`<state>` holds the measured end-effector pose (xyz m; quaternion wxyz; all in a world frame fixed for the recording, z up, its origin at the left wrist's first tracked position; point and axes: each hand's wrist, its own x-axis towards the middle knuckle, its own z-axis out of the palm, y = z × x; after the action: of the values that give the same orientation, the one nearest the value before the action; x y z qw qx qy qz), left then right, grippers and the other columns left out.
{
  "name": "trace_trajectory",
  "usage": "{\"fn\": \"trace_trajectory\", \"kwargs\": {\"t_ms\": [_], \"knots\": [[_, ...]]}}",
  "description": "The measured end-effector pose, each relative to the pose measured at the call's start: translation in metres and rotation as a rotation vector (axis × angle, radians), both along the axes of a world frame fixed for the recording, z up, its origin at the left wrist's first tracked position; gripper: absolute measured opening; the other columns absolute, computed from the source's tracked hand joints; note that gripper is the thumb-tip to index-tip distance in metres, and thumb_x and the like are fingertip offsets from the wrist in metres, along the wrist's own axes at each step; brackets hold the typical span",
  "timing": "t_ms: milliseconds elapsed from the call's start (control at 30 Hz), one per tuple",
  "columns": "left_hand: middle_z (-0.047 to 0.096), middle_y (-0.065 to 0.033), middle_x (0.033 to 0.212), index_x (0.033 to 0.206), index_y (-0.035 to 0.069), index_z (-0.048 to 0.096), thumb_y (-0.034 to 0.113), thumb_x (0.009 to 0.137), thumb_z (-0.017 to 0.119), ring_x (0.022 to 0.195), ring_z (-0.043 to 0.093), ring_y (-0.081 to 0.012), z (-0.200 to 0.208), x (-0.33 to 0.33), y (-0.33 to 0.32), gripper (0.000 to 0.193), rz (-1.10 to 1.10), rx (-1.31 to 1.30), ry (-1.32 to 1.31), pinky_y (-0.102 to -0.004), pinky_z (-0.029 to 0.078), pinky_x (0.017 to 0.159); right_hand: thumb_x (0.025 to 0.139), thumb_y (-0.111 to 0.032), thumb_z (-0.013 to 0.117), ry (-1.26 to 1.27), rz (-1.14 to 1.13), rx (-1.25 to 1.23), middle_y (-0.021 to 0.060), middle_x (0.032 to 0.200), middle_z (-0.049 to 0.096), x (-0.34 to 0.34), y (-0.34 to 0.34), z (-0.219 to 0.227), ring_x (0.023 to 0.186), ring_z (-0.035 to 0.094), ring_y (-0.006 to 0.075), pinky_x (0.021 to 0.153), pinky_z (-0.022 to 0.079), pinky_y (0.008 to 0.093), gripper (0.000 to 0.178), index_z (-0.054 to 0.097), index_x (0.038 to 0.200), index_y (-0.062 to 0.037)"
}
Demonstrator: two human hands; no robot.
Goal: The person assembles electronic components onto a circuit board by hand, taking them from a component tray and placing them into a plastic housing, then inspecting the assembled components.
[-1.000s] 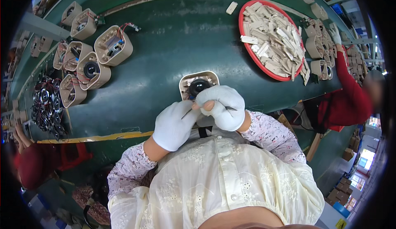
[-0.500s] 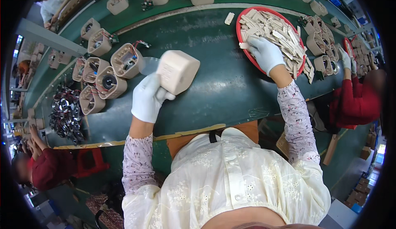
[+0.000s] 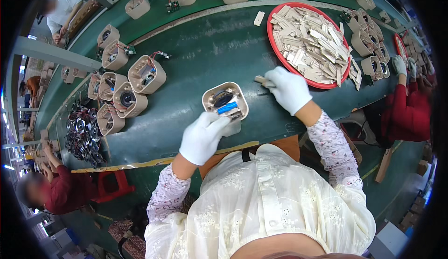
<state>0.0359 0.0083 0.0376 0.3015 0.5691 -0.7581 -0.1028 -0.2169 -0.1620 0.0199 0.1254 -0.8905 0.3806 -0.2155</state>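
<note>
Both hands wear white gloves. The left hand (image 3: 204, 137) cups the near edge of a beige speaker housing (image 3: 225, 102), fingers curled under it, open side up showing a dark round driver and a blue part. The right hand (image 3: 290, 90) lies just right of the housing, apart from it, pinching a small beige strip (image 3: 262, 80) between thumb and fingers.

Beneath them runs a long green surface (image 3: 196, 63), curving across the view. A round red tray (image 3: 275, 49) heaped with more beige strips sits just beyond the right hand. To the left stands a cluster of open housings (image 3: 126, 95) with wires, and near the left edge a pile of shiny metal rings (image 3: 81, 135). Other people in red sleeves work at the left (image 3: 60, 191) and right (image 3: 410, 114) ends.
</note>
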Motion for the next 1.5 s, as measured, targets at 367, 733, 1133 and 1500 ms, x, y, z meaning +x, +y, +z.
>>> {"fn": "trace_trajectory", "kwargs": {"t_ms": [367,733,1133,1500], "knots": [[0.072,-0.0138,0.103,0.141,0.014,0.055,0.026,0.077,0.086,0.084,0.072,-0.0306,0.001,0.009,-0.014,0.073,-0.064,0.175,0.219,-0.0378,0.057,0.07,0.076,-0.006,0.079,-0.238,0.363,0.384,0.0097,0.088,0.065,0.028,0.023,0.06,0.079,0.065,0.0233,0.072,0.053,0.0346,0.019,0.073,0.094,-0.0044],[0.072,-0.0089,0.091,0.148,0.015,0.052,0.03,0.08,0.083,0.078,0.072,-0.0278,-0.009,0.012,-0.016,0.077,-0.094,0.174,0.152,-0.0375,0.056,0.067,0.085,-0.011,0.068,0.223,0.376,0.309,0.0112,0.097,0.059,0.064,0.047,0.058,0.091,0.065,0.0323,0.078,0.055,0.0427,0.01,0.072,0.094,-0.0109],[0.064,0.0,0.095,0.102,0.02,0.075,0.015,0.079,0.076,0.08,0.067,-0.022,-0.001,0.001,-0.012,0.024,-0.108,-0.045,0.005,-0.0341,0.054,0.064,0.08,-0.004,0.072,-0.176,0.453,0.297,0.0088,0.096,0.066,0.052,0.043,0.031,0.086,0.066,0.0288,0.073,0.054,0.0369,0.022,0.073,0.101,-0.009],[0.063,0.0012,0.091,0.107,0.023,0.071,0.026,0.085,0.075,0.07,0.065,-0.0211,0.005,0.007,-0.013,0.022,-0.12,-0.032,-0.125,-0.0359,0.052,0.063,0.078,-0.01,0.071,-0.255,0.6,0.061,0.0066,0.104,0.067,0.041,0.055,0.051,0.094,0.067,0.0274,0.075,0.057,0.0369,0.031,0.068,0.109,-0.0131]]}}
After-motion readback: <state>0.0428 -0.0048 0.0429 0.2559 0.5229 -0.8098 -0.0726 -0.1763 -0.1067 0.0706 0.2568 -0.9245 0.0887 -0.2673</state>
